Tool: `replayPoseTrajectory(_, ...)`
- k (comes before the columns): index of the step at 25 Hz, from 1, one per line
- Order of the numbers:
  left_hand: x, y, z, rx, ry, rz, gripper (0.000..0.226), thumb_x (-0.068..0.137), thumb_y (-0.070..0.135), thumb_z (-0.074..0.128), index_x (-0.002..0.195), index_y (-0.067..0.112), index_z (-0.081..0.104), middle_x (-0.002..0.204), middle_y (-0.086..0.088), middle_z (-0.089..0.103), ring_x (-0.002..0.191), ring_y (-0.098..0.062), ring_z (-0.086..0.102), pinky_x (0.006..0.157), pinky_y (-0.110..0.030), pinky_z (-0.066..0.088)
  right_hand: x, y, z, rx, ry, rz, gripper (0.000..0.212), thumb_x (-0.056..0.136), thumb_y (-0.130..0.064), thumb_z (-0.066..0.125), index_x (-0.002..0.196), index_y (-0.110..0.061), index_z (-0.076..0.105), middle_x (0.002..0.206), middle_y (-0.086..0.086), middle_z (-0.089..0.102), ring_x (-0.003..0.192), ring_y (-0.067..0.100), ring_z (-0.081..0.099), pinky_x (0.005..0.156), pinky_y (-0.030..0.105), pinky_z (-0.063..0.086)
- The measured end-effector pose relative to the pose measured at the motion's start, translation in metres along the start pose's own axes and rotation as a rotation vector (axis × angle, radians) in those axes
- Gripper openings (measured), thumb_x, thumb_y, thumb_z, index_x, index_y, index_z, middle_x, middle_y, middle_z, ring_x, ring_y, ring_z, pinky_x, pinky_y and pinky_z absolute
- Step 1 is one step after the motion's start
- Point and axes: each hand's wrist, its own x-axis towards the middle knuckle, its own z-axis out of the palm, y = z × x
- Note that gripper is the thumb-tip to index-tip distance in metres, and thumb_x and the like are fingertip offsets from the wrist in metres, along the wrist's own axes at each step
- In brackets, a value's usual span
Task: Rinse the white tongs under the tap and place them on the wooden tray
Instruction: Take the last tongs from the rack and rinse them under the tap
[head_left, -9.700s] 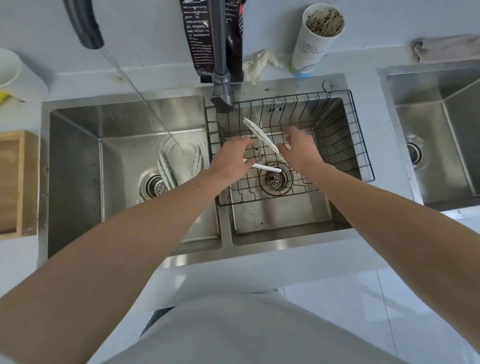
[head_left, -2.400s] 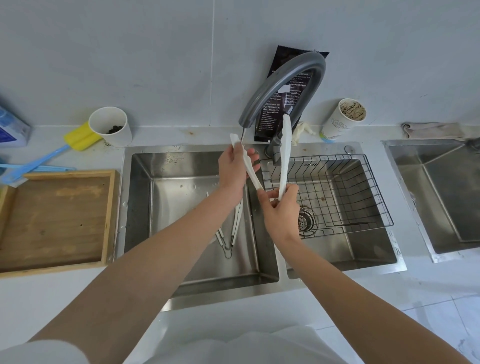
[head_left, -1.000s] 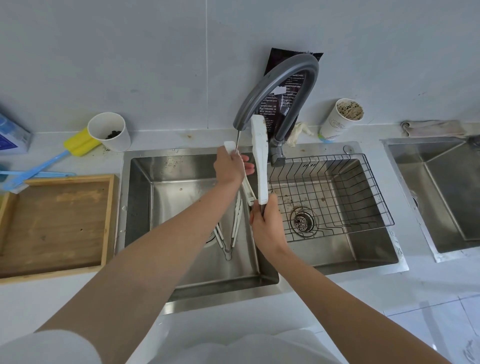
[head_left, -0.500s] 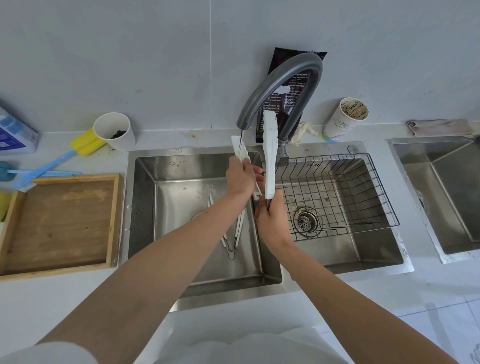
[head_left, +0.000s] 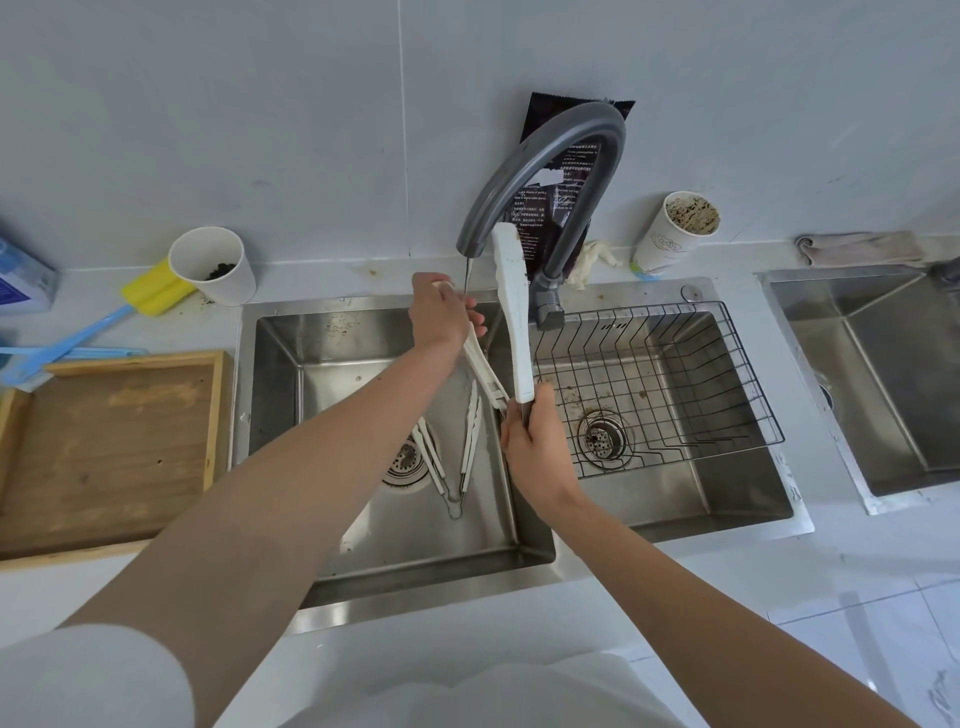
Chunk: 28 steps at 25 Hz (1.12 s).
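White tongs (head_left: 514, 317) stand spread open above the left sink basin. My right hand (head_left: 532, 441) grips their hinged end low down, so one arm points up beside the grey tap (head_left: 540, 156). My left hand (head_left: 441, 312) is wrapped round the other arm, right under the thin stream of water from the spout. The wooden tray (head_left: 111, 447) lies on the counter left of the sink, with nothing in it.
More white tongs (head_left: 452, 447) lie in the left basin by the drain. A wire rack (head_left: 660, 384) sits in the right basin. Paper cups (head_left: 213, 265), a yellow and blue brush (head_left: 93, 322) and a dark bag stand along the wall. A second sink (head_left: 883, 374) is at far right.
My left hand has slid up the tongs' arm towards its tip under the water. My right hand keeps its grip at the hinge, almost still.
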Motion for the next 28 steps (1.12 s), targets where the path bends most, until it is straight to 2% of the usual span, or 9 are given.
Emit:
replayPoseTrajectory(8, 0.0, -0.009, -0.011, -0.054, 0.034, 0.013, 0.022, 0.103, 0.005, 0.028, 0.114, 0.009, 0.046, 0.075, -0.006, 0.055, 0.05, -0.013, 0.05, 0.046, -0.025, 0.051, -0.002, -0.003, -0.005, -0.023, -0.055, -0.02, 0.008, 0.104, -0.013, 0.042, 0.098, -0.014, 0.038, 0.066, -0.004, 0.039, 0.053, 0.005, 0.037, 0.052, 0.028, 0.038)
replayPoseTrajectory(11, -0.013, -0.018, -0.011, -0.053, 0.012, 0.005, 0.037, 0.099, -0.003, 0.025, 0.131, 0.012, 0.036, 0.088, -0.008, 0.055, 0.056, -0.013, 0.054, 0.054, -0.026, 0.053, 0.003, -0.006, -0.007, -0.029, -0.043, 0.0, 0.009, 0.104, -0.018, 0.044, 0.104, -0.011, 0.038, 0.063, -0.003, 0.041, 0.043, 0.001, 0.037, 0.044, 0.017, 0.033)
replayPoseTrajectory(16, -0.021, -0.037, -0.02, -0.055, -0.044, -0.019, 0.051, 0.1, -0.002, 0.03, 0.145, 0.019, 0.021, 0.112, -0.011, 0.055, 0.062, -0.015, 0.064, 0.051, -0.018, 0.054, 0.008, -0.006, -0.012, -0.072, -0.071, 0.036, 0.025, 0.102, -0.036, 0.048, 0.111, -0.013, 0.042, 0.065, -0.002, 0.048, 0.044, 0.002, 0.04, 0.042, 0.019, 0.035)
replayPoseTrajectory(18, -0.02, -0.045, -0.026, -0.073, -0.08, -0.011, 0.048, 0.102, 0.004, 0.033, 0.145, 0.019, 0.021, 0.115, -0.011, 0.056, 0.076, -0.02, 0.067, 0.064, -0.025, 0.059, 0.01, -0.008, -0.013, -0.099, -0.079, 0.021, 0.028, 0.101, -0.041, 0.047, 0.114, -0.017, 0.043, 0.068, -0.002, 0.051, 0.049, 0.007, 0.044, 0.043, 0.019, 0.037)
replayPoseTrajectory(20, -0.018, -0.052, -0.032, 0.041, -0.102, 0.007, 0.05, 0.103, 0.012, 0.036, 0.149, 0.02, 0.017, 0.127, -0.009, 0.054, 0.108, -0.026, 0.062, 0.097, -0.04, 0.052, 0.013, -0.011, -0.013, -0.149, -0.071, -0.031, 0.024, 0.102, -0.041, 0.045, 0.111, -0.019, 0.043, 0.071, -0.002, 0.053, 0.052, 0.009, 0.046, 0.043, 0.018, 0.037)
replayPoseTrajectory(22, -0.014, -0.053, -0.038, 0.264, -0.092, 0.081, 0.054, 0.104, 0.022, 0.037, 0.153, 0.017, 0.015, 0.155, -0.009, 0.029, 0.142, -0.026, 0.032, 0.118, -0.044, 0.026, 0.016, -0.011, -0.012, -0.205, -0.062, -0.093, 0.019, 0.103, -0.037, 0.043, 0.106, -0.019, 0.043, 0.069, -0.002, 0.051, 0.051, 0.011, 0.045, 0.042, 0.018, 0.036)
replayPoseTrajectory(24, -0.014, -0.044, -0.04, 0.348, -0.09, 0.167, 0.054, 0.104, 0.035, 0.036, 0.153, 0.017, 0.021, 0.163, -0.004, 0.005, 0.15, -0.022, 0.009, 0.122, -0.042, 0.014, 0.017, -0.009, -0.008, -0.255, -0.046, -0.131, 0.018, 0.104, -0.034, 0.043, 0.106, -0.016, 0.043, 0.066, -0.003, 0.049, 0.051, 0.011, 0.045, 0.044, 0.021, 0.035)
replayPoseTrajectory(26, -0.021, -0.029, -0.039, 0.154, -0.175, 0.151, 0.054, 0.102, 0.046, 0.036, 0.149, 0.019, 0.031, 0.159, -0.003, 0.024, 0.146, -0.019, 0.025, 0.119, -0.04, 0.023, 0.019, -0.007, -0.003, -0.274, -0.033, -0.154, 0.019, 0.104, -0.032, 0.044, 0.108, -0.013, 0.043, 0.067, -0.003, 0.049, 0.053, 0.011, 0.045, 0.048, 0.023, 0.033)
replayPoseTrajectory(28, -0.03, -0.017, -0.035, -0.211, -0.299, 0.02, 0.047, 0.102, 0.044, 0.039, 0.138, 0.015, 0.043, 0.135, -0.005, 0.056, 0.127, -0.02, 0.053, 0.11, -0.038, 0.04, 0.021, -0.006, 0.003, -0.288, -0.038, -0.151, 0.017, 0.104, -0.031, 0.044, 0.109, -0.015, 0.042, 0.071, 0.0, 0.052, 0.055, 0.013, 0.048, 0.048, 0.025, 0.034)
